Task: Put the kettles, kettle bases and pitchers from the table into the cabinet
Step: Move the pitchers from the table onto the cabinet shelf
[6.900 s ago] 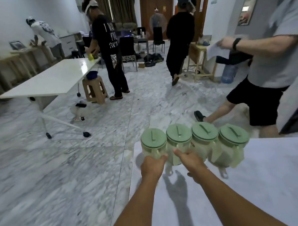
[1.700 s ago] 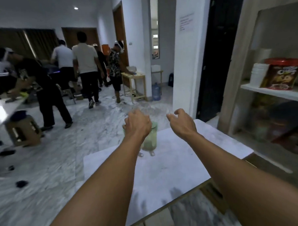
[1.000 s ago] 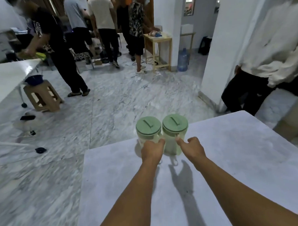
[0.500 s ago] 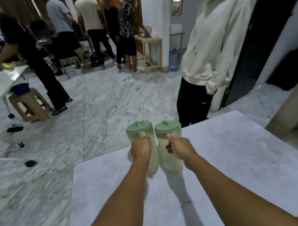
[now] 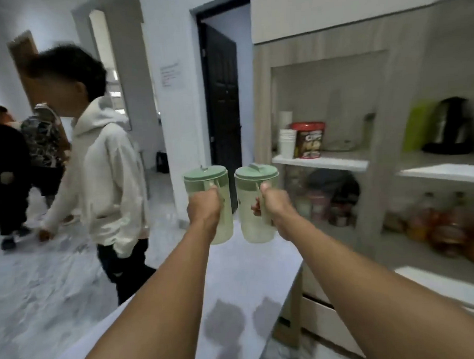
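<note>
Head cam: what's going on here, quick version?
A person holds two pale green lidded plastic pitchers by their handles, one in the left hand (left pitcher) and one in the right hand (right pitcher). Both are lifted clear of the grey marble-look table, facing the open wood-grain cabinet. A dark electric kettle already sits on a shelf there.

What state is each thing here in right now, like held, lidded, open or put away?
Left pitcher: lid on, upright, held off the table by the left hand.
Right pitcher: lid on, upright, held off the table by the right hand.
Kettle: standing on a cabinet shelf.
Dark door: open.
Cereal tub: lidded, on a shelf beside stacked cups.
</note>
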`<state>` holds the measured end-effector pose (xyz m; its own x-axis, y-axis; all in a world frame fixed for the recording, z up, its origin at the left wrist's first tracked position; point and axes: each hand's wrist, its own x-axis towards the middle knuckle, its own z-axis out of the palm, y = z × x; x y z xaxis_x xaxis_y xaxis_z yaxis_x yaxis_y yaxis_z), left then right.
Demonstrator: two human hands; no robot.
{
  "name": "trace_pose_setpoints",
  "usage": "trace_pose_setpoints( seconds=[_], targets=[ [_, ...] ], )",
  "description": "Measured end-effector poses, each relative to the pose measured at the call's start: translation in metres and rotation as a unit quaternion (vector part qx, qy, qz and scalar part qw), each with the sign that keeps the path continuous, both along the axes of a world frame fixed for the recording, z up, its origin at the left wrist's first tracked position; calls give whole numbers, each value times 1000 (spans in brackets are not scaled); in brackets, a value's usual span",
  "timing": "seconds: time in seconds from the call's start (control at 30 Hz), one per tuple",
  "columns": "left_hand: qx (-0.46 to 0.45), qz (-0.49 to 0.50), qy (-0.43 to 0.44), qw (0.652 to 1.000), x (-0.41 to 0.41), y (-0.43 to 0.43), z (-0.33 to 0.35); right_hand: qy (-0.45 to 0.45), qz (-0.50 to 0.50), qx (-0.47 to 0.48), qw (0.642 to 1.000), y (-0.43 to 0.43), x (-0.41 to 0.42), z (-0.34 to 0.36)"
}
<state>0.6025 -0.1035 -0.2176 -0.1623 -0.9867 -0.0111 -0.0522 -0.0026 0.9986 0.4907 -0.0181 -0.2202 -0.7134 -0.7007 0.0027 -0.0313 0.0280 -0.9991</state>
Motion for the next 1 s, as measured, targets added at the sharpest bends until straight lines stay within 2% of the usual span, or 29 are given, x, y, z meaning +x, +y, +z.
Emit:
trace_pose_setpoints(
  seconds=[0.1,0.27,0.53,0.77,1.0],
  targets=[
    [-27,-81,28,996,-51,57,30,17,-84,-28,996,70,-41,31],
    [-68,-203,51,975,-139,154,66,45,-189,-23,981,175,-110,62],
    [-89,-297,84,947,-290,264,92,88,-283,-15,955,306,-241,87],
    [-65,-291,100,949,-419,304,106,102,-303,-5,948,361,-375,102],
    [-86,-267,61,958,-524,283,101,93,-286,-19,954,334,-486,93]
  ],
)
